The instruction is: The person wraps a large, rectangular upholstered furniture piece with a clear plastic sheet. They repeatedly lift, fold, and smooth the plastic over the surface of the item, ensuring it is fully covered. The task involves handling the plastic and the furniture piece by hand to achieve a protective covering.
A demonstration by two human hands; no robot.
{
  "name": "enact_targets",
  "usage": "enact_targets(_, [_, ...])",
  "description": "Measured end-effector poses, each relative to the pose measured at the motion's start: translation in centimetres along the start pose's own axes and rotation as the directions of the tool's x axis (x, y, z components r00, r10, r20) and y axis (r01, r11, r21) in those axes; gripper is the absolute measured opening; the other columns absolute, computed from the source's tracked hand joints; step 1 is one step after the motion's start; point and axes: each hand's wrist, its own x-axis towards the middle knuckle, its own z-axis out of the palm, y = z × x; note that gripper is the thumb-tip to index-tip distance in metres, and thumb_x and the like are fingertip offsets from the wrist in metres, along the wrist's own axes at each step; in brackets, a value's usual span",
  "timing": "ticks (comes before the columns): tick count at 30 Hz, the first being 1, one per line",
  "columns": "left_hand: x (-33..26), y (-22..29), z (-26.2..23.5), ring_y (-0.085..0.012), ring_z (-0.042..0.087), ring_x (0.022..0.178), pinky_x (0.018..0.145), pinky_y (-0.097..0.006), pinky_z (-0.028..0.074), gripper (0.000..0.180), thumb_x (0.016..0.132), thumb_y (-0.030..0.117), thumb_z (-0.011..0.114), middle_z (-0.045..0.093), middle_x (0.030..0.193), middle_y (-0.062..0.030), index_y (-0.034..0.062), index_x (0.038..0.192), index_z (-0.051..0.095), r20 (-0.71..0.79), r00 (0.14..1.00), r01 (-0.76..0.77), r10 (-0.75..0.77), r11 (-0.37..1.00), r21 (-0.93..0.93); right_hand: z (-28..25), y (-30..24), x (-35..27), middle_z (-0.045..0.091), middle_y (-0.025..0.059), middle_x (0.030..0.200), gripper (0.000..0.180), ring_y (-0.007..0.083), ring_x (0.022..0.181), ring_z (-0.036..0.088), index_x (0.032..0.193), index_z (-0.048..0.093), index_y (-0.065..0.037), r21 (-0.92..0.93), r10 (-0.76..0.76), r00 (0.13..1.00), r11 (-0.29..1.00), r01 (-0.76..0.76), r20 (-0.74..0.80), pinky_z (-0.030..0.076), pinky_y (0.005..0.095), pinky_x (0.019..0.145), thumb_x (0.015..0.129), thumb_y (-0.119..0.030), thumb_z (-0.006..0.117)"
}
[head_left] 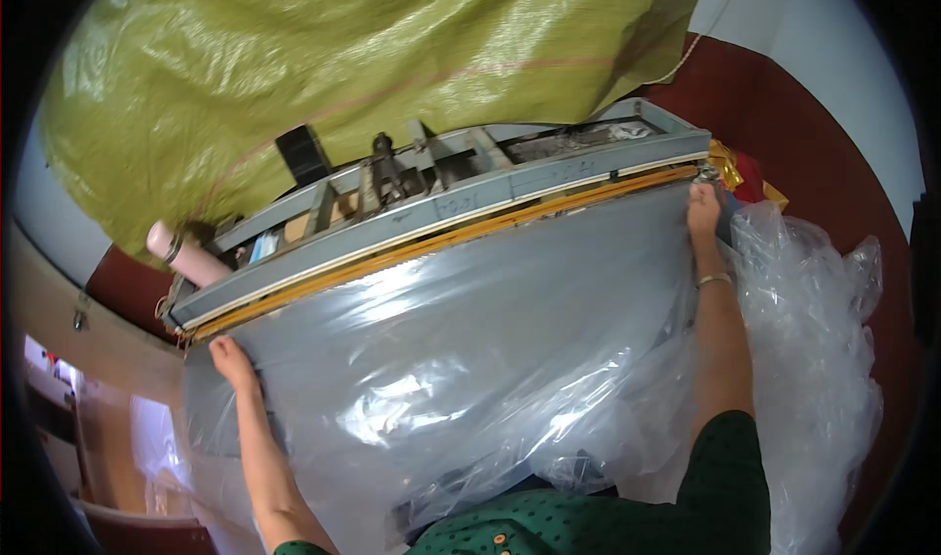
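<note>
A wide sheet of clear plastic film (461, 339) lies stretched over a grey work surface, up against the long sealing bar (441, 237) of a grey metal machine. My left hand (231, 359) presses the film's left edge near the bar's left end. At the bar's right end, my right hand (703, 214) pins the film's right edge. A thin bracelet sits on my right wrist. Both hands hold the film taut between them; the fingers are partly hidden by the film.
A large yellow-green woven sack (343, 75) bulges over the back of the machine. A pink cylinder (181, 253) sticks out at the machine's left. Crumpled clear plastic (814, 359) piles up on the right, with gold and red material (740, 170) behind it.
</note>
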Motion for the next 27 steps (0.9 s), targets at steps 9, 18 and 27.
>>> enact_targets(9, [2.6, -0.2, 2.9, -0.0049, 0.035, 0.061, 0.055, -0.02, 0.03, 0.02, 0.089, 0.018, 0.054, 0.041, 0.066, 0.006, 0.0083, 0.075, 0.046, 0.068, 0.994, 0.105, -0.086, 0.928, -0.359, 3.1, 0.1, 1.4, 0.05, -0.0007, 0.063, 0.019, 0.0065, 0.054, 0.045, 0.079, 0.053, -0.005, 0.12, 0.064, 0.998, 0.991, -0.066, 0.014, 0.038, 0.0224, 0.051, 0.083, -0.021, 0.063])
enact_targets(18, [2.6, -0.4, 2.4, -0.0068, 0.043, 0.068, 0.063, -0.02, 0.038, 0.009, 0.085, 0.005, 0.052, 0.047, 0.078, 0.0013, 0.0058, 0.09, 0.045, -0.064, 0.977, 0.175, -0.202, 0.941, -0.291, 1.8, -0.3, 1.8, 0.053, 0.0014, 0.066, 0.011, 0.008, 0.053, 0.049, 0.082, 0.049, -0.006, 0.261, 0.21, 0.976, 0.941, -0.217, 0.054, 0.042, 0.0238, 0.048, 0.079, -0.011, 0.059])
enact_targets(27, [0.7, 4.0, -0.6, -0.0402, 0.05, 0.077, 0.074, -0.042, 0.041, 0.02, 0.091, 0.018, 0.044, 0.055, 0.084, -0.0211, -0.0015, 0.09, 0.051, 0.284, 0.906, -0.399, 0.313, 0.857, 0.327, -0.3, 0.3, 2.2, 0.059, 0.0041, 0.075, 0.016, 0.0094, 0.062, 0.055, 0.091, 0.053, -0.004, 0.159, 0.202, 0.963, 0.96, -0.231, 0.179, 0.046, 0.0233, 0.057, 0.08, -0.011, 0.062])
